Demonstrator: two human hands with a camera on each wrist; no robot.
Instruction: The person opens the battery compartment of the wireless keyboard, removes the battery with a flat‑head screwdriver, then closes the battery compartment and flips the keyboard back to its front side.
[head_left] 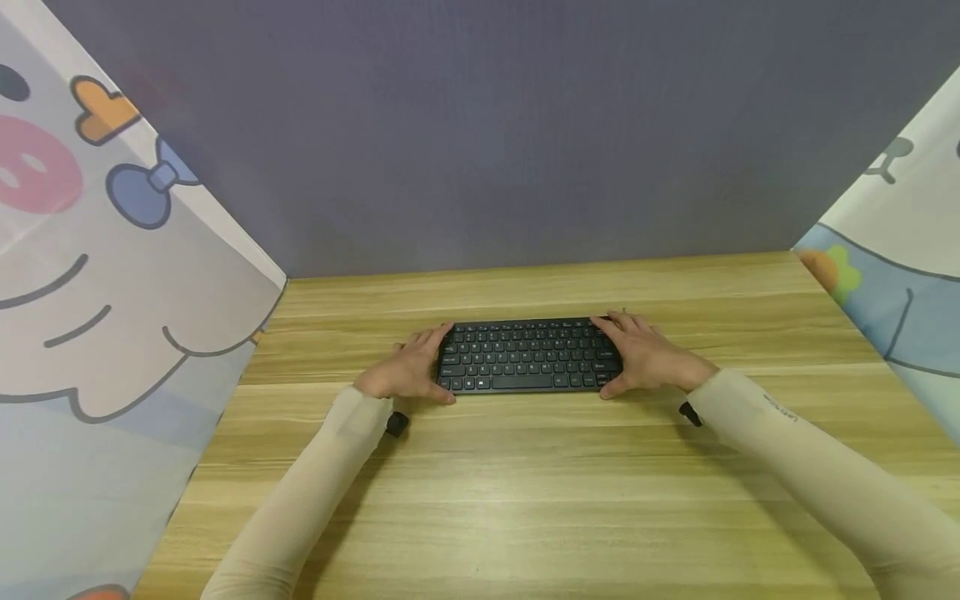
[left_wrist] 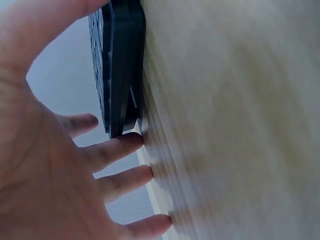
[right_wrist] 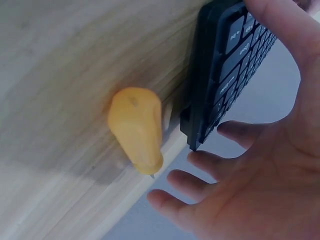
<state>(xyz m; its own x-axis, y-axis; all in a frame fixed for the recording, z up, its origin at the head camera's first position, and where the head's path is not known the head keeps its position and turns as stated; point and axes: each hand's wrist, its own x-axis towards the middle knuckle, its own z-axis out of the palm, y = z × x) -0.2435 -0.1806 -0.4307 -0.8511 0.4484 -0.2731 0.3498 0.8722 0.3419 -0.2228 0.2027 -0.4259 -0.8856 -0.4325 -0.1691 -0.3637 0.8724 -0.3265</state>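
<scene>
A slim black keyboard [head_left: 525,357] lies lengthwise on the wooden table, its space bar edge toward me. My left hand [head_left: 408,367] holds its left end, thumb at the front corner and index finger at the back one. In the left wrist view the other fingertips [left_wrist: 161,223] rest on the tabletop. The right end is held the same way by my right hand [head_left: 651,354], the fingers spread. Under that palm, beside the keyboard, lies a yellow pear-shaped object [right_wrist: 135,125] with a thin pointed tip; from the head view the hand hides it.
A grey-purple wall panel [head_left: 510,133] rises at the table's back edge. Cartoon-printed panels stand at the left [head_left: 135,292] and right [head_left: 892,283]. The wood-grain tabletop [head_left: 510,492] stretches between my forearms in front of the keyboard.
</scene>
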